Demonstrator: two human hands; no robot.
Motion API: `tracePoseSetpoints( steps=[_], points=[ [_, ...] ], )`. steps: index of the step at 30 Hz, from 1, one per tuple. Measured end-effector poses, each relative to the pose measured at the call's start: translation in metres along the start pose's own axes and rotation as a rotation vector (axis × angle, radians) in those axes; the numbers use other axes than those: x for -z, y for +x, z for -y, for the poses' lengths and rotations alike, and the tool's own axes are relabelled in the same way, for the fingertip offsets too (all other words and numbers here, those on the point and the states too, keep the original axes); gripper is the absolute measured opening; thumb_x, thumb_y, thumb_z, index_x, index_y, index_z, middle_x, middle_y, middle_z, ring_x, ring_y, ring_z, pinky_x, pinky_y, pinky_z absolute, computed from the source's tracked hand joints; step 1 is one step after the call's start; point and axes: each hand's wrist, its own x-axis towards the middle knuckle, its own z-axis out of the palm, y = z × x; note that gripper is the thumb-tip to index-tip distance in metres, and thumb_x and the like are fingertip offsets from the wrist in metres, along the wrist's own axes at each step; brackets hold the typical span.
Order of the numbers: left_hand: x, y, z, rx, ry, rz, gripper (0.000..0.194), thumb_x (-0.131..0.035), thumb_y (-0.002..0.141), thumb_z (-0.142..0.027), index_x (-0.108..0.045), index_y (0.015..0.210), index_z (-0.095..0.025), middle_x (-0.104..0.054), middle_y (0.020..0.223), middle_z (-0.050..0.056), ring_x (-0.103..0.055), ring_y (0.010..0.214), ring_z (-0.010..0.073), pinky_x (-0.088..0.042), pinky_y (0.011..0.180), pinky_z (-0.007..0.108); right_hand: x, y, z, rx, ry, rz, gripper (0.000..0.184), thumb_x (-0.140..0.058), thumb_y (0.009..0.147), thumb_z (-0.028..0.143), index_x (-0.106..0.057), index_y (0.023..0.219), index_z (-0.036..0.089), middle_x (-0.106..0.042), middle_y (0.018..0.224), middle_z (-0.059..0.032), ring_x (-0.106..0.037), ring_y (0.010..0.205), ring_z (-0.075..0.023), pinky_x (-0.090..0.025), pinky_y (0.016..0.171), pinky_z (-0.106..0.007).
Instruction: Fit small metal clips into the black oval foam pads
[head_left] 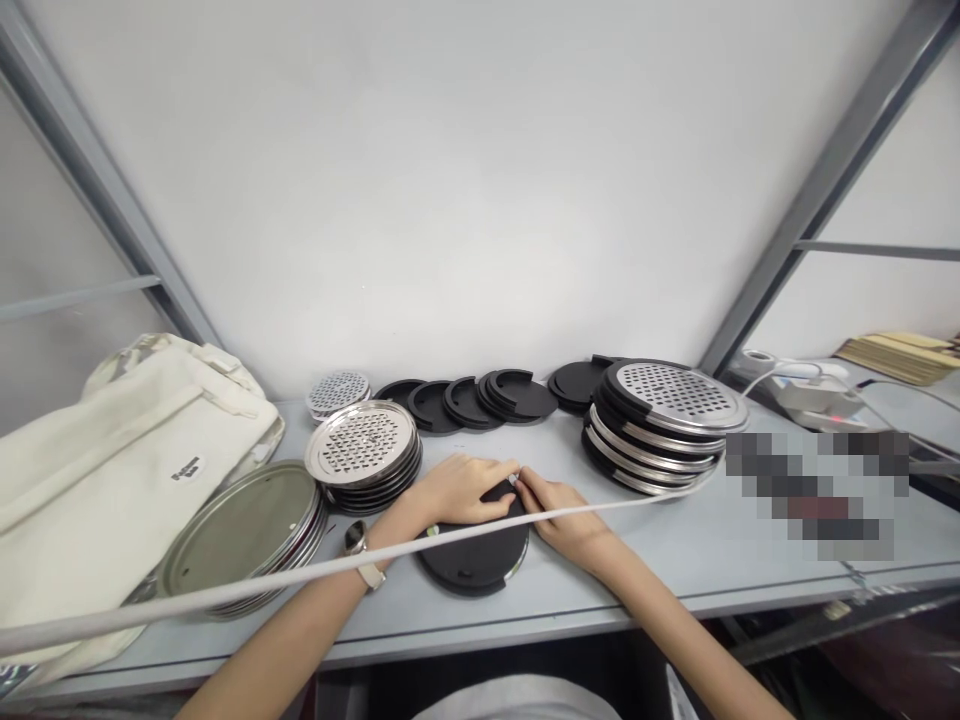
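A round black disc [472, 555] with a rim lies on the grey table in front of me. My left hand [469, 488], with a watch on its wrist, rests over the disc's upper part, thumb and fingers bent together at its far right edge. My right hand [556, 515] is closed at that same edge, its fingertips meeting those of my left. A small pale, shiny spot shows between the fingertips; its kind cannot be made out. A bright strip shows on the disc's lower right rim, and a small greenish piece lies near my left wrist.
Perforated metal plates stand stacked at left [364, 445] and right [671, 400]. Several black discs [517, 395] overlap along the wall. Olive round plates [247, 525] and a cream bag [135, 480] lie left. A white cable [300, 575] crosses before my arms.
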Motion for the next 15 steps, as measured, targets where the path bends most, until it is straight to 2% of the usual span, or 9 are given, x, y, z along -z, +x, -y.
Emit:
tracePoseSetpoints(
  steps=[5, 15],
  points=[
    [-0.0057, -0.0015, 0.0043, -0.084, 0.074, -0.017, 0.016, -0.040, 0.090, -0.025, -0.055, 0.094, -0.021, -0.068, 0.088, 0.004, -0.060, 0.074, 0.0186, -0.038, 0.065, 0.028, 0.0017, -0.0007, 0.0011, 0.034, 0.044, -0.014, 0.019, -0.030, 0.095, 0.027, -0.046, 0.089, 0.020, -0.060, 0.067, -0.0029, -0.054, 0.055, -0.0163, -0.029, 0.053, -0.026],
    [-0.0051, -0.0014, 0.0031, -0.062, 0.150, -0.002, 0.015, -0.045, 0.089, -0.030, -0.054, 0.094, -0.019, -0.068, 0.082, 0.004, -0.060, 0.065, 0.0175, -0.034, 0.058, 0.028, 0.0019, -0.0013, 0.0006, 0.031, 0.066, 0.004, 0.016, -0.030, 0.094, 0.024, -0.046, 0.092, 0.020, -0.060, 0.069, -0.0027, -0.054, 0.057, -0.0164, -0.030, 0.054, -0.026]
  ],
)
